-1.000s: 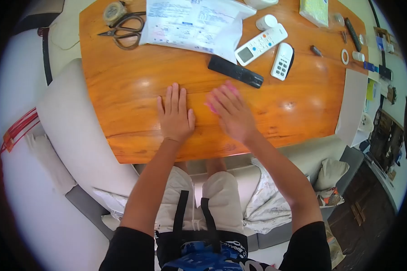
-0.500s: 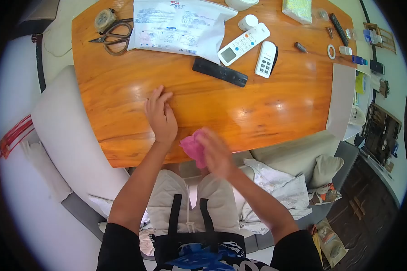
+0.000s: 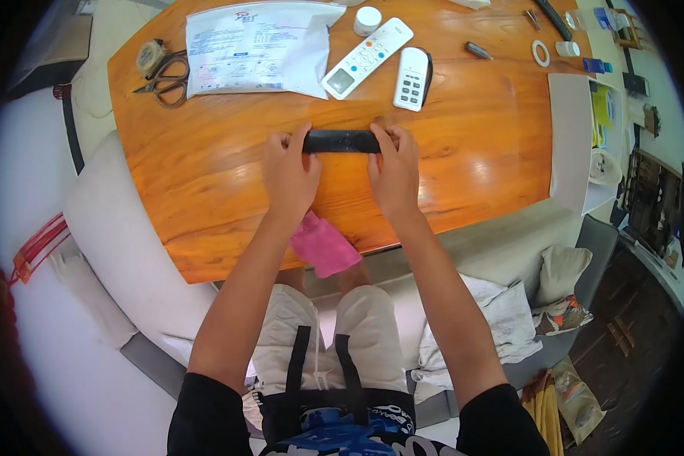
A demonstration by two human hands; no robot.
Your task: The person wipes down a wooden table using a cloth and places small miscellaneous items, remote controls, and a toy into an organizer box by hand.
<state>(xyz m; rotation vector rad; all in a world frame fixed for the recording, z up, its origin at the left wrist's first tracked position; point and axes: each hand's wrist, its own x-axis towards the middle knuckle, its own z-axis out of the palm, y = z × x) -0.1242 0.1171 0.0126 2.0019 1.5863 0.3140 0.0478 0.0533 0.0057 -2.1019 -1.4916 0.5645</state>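
A black remote-like bar point(image 3: 340, 141) lies level between my two hands, over the wooden table point(image 3: 479, 167). My left hand point(image 3: 290, 173) grips its left end with thumb and fingers. Its right end is pinched by my right hand point(image 3: 395, 169). A pink cloth point(image 3: 324, 246) hangs over the table's front edge, close to my left wrist. Beyond the bar are a white remote with a screen point(image 3: 368, 58) and a smaller white remote point(image 3: 411, 79).
A white plastic package point(image 3: 257, 49), scissors point(image 3: 169, 80) and a tape measure point(image 3: 150, 58) are at the back left. A white jar point(image 3: 367, 21) stands behind the remotes. At the right are a white ring point(image 3: 540, 53) and a small dark object point(image 3: 477, 51).
My right hand has let go of the pink cloth at the table edge. Both hands have taken hold of the black bar, now turned level and nearer me. The view has shifted.
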